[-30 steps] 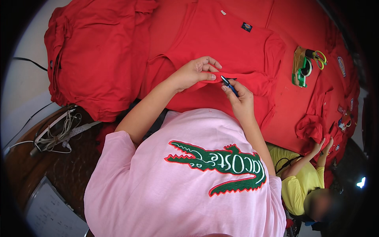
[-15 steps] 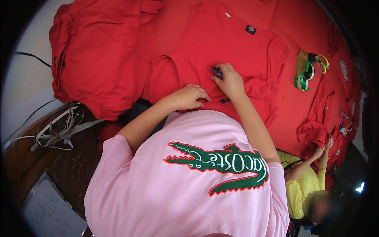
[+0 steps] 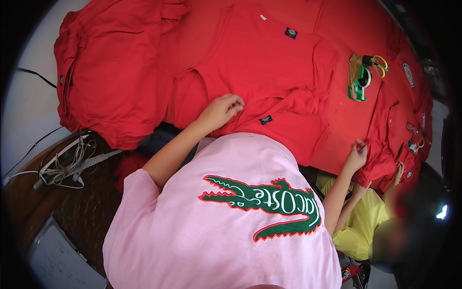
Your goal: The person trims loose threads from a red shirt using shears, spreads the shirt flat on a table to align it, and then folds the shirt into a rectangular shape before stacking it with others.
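Two hands: both belong to the person in the pink shirt filling the lower centre of the frame.
Left hand: centre of frame, fingers curled and pinching a fold of the red shirt just left of a small dark label.
Right hand: right of centre, resting on the edge of the red cloth, fingers closed round a thin dark pen-like tool; the tool's kind cannot be told.
Red shirt: spread flat across the upper centre of the frame, a second small dark label near its collar end; the lower hem lies under the left hand.
Red pile: upper left of frame, a heap of folded red garments, just beside the spread shirt.
Tape holder: upper right, green, lying on the red cloth, well apart from both hands.
Scissors: upper right, yellow-green handles, touching the tape holder's top end.
Further garments: right edge, bunched red cloth bearing patches.
Cables: lower left, a pale tangled bundle on a dark wooden surface.
Second person: lower right, yellow top, one hand raised to the bunched red cloth.
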`<control>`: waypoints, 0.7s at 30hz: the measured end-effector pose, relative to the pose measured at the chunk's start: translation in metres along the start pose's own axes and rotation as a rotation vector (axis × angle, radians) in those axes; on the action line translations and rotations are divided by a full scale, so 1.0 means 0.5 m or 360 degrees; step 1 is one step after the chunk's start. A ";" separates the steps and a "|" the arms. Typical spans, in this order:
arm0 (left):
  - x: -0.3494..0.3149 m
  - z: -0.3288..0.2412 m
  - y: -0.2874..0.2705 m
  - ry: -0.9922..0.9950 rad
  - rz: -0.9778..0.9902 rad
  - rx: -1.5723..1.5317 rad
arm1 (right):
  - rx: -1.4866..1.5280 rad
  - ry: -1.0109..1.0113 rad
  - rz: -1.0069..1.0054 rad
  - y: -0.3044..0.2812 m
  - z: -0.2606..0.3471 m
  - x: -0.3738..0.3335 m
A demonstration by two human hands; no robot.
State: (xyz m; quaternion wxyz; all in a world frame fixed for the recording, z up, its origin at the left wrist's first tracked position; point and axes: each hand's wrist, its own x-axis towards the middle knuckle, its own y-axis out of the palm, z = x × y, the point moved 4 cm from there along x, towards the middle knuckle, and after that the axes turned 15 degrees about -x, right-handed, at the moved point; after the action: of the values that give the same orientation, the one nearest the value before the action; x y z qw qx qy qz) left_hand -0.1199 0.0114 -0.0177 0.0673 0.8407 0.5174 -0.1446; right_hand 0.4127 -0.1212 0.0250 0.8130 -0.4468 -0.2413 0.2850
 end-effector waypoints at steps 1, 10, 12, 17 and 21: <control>0.017 -0.018 0.004 0.0171 -0.0104 0.0184 | 0.0255 0.0061 0.0067 0.016 -0.043 -0.042; 0.147 -0.037 0.020 0.0343 -0.0079 0.0676 | 0.0490 0.0058 0.0454 0.136 0.064 -0.176; 0.135 -0.047 -0.025 0.0004 0.0086 -0.0553 | 0.0582 0.0262 0.0547 0.148 0.069 -0.154; -0.034 -0.143 -0.209 0.0537 0.0453 -0.2729 | 0.0347 -0.0166 0.0352 0.152 0.080 -0.116; -0.136 -0.062 -0.191 -0.0710 -0.0492 -0.1203 | 0.0098 -0.0103 0.0690 0.147 0.137 -0.116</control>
State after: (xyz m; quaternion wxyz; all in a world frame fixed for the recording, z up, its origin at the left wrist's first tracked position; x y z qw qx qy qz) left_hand -0.2281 0.0052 0.0364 0.4562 0.6187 0.6260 -0.1316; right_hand 0.3084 -0.0884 -0.0132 0.7377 -0.4538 -0.1567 0.4746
